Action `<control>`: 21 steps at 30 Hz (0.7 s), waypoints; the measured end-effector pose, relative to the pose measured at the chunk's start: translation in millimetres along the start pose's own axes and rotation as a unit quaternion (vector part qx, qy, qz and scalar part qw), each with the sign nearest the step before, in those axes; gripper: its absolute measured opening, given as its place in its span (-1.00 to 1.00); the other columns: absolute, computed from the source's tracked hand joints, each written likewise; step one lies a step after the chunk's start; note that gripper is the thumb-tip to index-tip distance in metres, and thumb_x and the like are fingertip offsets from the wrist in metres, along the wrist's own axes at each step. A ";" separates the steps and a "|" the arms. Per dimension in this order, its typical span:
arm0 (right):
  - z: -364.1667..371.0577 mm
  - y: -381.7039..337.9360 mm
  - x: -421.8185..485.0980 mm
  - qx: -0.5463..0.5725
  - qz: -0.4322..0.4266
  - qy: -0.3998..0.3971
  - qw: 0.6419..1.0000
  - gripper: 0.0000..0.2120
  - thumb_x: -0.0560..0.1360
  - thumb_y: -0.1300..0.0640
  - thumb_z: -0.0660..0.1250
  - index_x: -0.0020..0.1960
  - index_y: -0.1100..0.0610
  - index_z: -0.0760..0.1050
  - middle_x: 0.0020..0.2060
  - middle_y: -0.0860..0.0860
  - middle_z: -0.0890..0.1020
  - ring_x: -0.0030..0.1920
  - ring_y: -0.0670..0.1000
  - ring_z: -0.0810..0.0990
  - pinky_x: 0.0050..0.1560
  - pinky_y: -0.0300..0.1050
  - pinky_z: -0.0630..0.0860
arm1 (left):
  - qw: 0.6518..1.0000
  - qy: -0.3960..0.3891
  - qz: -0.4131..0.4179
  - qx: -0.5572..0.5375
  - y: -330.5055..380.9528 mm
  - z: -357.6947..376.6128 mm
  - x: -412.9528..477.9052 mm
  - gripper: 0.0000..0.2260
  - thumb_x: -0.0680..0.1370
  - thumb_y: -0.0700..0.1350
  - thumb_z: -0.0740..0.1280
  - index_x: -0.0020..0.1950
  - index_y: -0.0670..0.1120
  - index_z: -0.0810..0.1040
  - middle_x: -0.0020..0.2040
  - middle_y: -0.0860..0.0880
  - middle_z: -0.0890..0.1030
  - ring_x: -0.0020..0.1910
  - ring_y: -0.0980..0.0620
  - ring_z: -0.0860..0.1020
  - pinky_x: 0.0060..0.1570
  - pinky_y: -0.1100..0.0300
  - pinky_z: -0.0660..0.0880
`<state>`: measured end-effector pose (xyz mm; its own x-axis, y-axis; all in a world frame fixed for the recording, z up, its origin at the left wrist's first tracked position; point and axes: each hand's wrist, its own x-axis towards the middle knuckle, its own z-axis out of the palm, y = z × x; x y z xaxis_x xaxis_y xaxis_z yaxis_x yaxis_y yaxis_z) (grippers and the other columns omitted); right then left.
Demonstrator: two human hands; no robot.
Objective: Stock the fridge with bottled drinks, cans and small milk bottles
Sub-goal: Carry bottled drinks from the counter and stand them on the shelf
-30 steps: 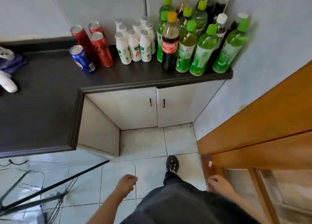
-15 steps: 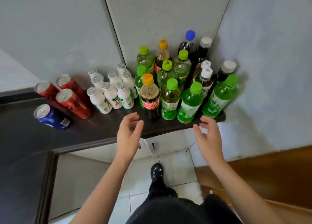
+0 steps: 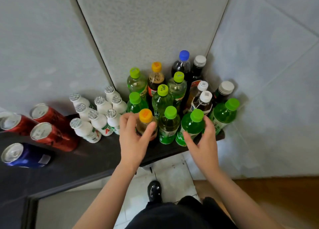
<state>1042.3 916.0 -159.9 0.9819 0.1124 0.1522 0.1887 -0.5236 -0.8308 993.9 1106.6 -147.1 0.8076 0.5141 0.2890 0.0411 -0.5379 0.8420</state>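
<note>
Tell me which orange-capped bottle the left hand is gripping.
The front orange-capped bottle, in the row nearest the person; the left hand curls round it. The other orange-capped bottle stands untouched at the back.

dark counter [image 3: 95, 157] | cans [image 3: 51, 137] left | milk bottles [image 3: 101, 125] middle | drink bottles [image 3: 169, 127] right corner

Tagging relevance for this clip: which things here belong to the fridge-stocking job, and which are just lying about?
Job: orange-capped bottle, gripped by left hand; green-capped bottle, gripped by right hand; other bottled drinks; small milk bottles; red cans; blue can.
Just there: dark counter; black shoe.
</note>
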 end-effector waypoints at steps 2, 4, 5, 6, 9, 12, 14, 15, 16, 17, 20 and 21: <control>5.6 4.6 -1.7 0.019 0.017 -0.009 1.000 -0.25 0.42 0.02 0.44 0.47 0.06 0.11 0.36 -0.04 0.34 0.36 -0.05 0.35 0.34 -0.02 0.38 | 0.999 -0.021 0.010 -0.026 -2.8 -1.6 -5.7 -0.79 0.47 0.17 0.26 0.07 0.19 0.44 0.03 0.08 0.47 0.05 0.29 0.42 -0.01 0.50 0.31; 10.0 7.5 -1.5 0.027 0.007 0.001 1.000 -0.26 0.43 0.04 0.42 0.47 0.05 0.10 0.35 -0.10 0.34 0.36 -0.07 0.36 0.35 -0.03 0.38 | 0.998 -0.037 0.000 -0.051 -1.8 -4.5 -11.4 -0.80 0.49 0.15 0.25 0.09 0.36 0.38 0.02 0.20 0.52 0.03 0.27 0.48 -0.01 0.45 0.36; 11.3 8.8 -0.7 0.027 -0.003 0.009 1.000 -0.29 0.44 0.05 0.42 0.47 0.05 0.12 0.33 -0.13 0.34 0.34 -0.08 0.37 0.34 -0.04 0.39 | 0.998 -0.037 -0.001 -0.052 -1.5 -6.1 -13.7 -0.79 0.50 0.14 0.24 0.09 0.39 0.37 0.02 0.24 0.54 0.02 0.27 0.50 -0.02 0.46 0.37; 12.1 10.2 0.8 0.026 -0.014 0.016 0.999 -0.31 0.45 0.06 0.41 0.46 0.06 0.14 0.30 -0.15 0.35 0.33 -0.09 0.38 0.34 -0.06 0.39 | 0.998 -0.033 0.000 -0.050 -1.3 -8.0 -15.9 -0.79 0.50 0.13 0.24 0.10 0.40 0.38 0.02 0.27 0.54 0.02 0.29 0.50 -0.02 0.47 0.37; 12.4 16.3 3.3 0.027 -0.033 0.010 0.999 -0.33 0.45 0.07 0.41 0.45 0.11 0.16 0.30 -0.07 0.35 0.32 -0.05 0.38 0.33 -0.15 0.35 | 0.999 -0.002 -0.017 -0.050 -0.9 -16.0 -24.6 -0.83 0.51 0.12 0.23 0.07 0.35 0.40 0.02 0.34 0.54 0.00 0.32 0.50 -0.03 0.49 0.37; 7.5 21.9 -3.2 0.047 -0.036 -0.006 0.998 -0.31 0.46 0.06 0.39 0.46 0.20 0.14 0.33 0.11 0.35 0.33 0.06 0.39 0.33 -0.16 0.34 | 0.996 0.039 -0.056 -0.059 0.5 -24.7 -41.2 -0.90 0.50 0.12 0.22 -0.01 0.30 0.42 -0.03 0.32 0.56 -0.06 0.31 0.51 -0.06 0.46 0.40; 0.1 24.2 -12.2 0.069 -0.037 -0.017 0.997 -0.30 0.44 -0.01 0.36 0.46 0.19 0.14 0.33 0.12 0.36 0.32 0.07 0.40 0.33 -0.08 0.38 | 0.994 0.067 -0.064 -0.059 4.2 -29.2 -56.4 -0.92 0.50 0.09 0.20 -0.04 0.26 0.43 -0.05 0.31 0.56 -0.08 0.34 0.50 -0.09 0.52 0.37; -4.3 25.5 -17.4 0.077 -0.038 -0.025 0.996 -0.29 0.43 -0.04 0.34 0.46 0.17 0.15 0.33 0.11 0.37 0.31 0.05 0.41 0.32 -0.10 0.39 | 0.993 0.078 -0.070 -0.060 6.2 -30.7 -65.0 -0.92 0.50 0.08 0.19 -0.04 0.24 0.43 -0.06 0.30 0.56 -0.10 0.34 0.50 -0.10 0.53 0.36; -8.9 27.4 -22.7 0.082 -0.044 -0.035 0.995 -0.29 0.43 -0.06 0.34 0.46 0.15 0.15 0.32 0.10 0.37 0.30 0.01 0.41 0.30 -0.20 0.38 | 0.991 0.088 -0.080 -0.064 8.2 -31.7 -74.3 -0.92 0.50 0.08 0.18 -0.04 0.22 0.44 -0.08 0.28 0.56 -0.11 0.34 0.49 -0.11 0.53 0.35; -13.6 28.9 -28.3 0.085 -0.053 -0.046 0.994 -0.30 0.42 -0.07 0.33 0.45 0.13 0.15 0.31 0.07 0.37 0.28 -0.08 0.41 0.26 -0.36 0.35 | 0.989 0.099 -0.092 -0.068 9.9 -32.6 -84.3 -0.92 0.50 0.09 0.17 -0.05 0.21 0.44 -0.10 0.27 0.55 -0.13 0.33 0.49 -0.12 0.52 0.36; -25.4 31.8 -45.4 0.101 -0.075 -0.091 0.988 -0.33 0.43 -0.09 0.35 0.44 0.01 0.15 0.25 -0.05 0.36 0.19 -0.32 0.39 0.11 -0.55 0.30 | 0.978 0.132 -0.139 -0.082 13.4 -34.9 -115.9 -0.91 0.50 0.12 0.16 -0.09 0.17 0.43 -0.17 0.29 0.54 -0.17 0.33 0.47 -0.16 0.52 0.36; -28.4 32.2 -51.2 0.111 -0.078 -0.109 0.985 -0.33 0.42 -0.09 0.35 0.43 -0.05 0.14 0.25 -0.07 0.37 0.19 -0.31 0.40 0.11 -0.51 0.33 | 0.974 0.143 -0.156 -0.086 14.6 -35.5 -127.1 -0.92 0.51 0.10 0.17 -0.09 0.17 0.43 -0.17 0.31 0.54 -0.17 0.33 0.47 -0.16 0.52 0.36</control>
<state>998.5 869.4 -179.3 0.9106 0.3683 0.1877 0.3048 -0.2915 -0.9067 871.0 1057.1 -155.4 0.5746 0.8121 0.1017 0.1387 -0.2191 0.9658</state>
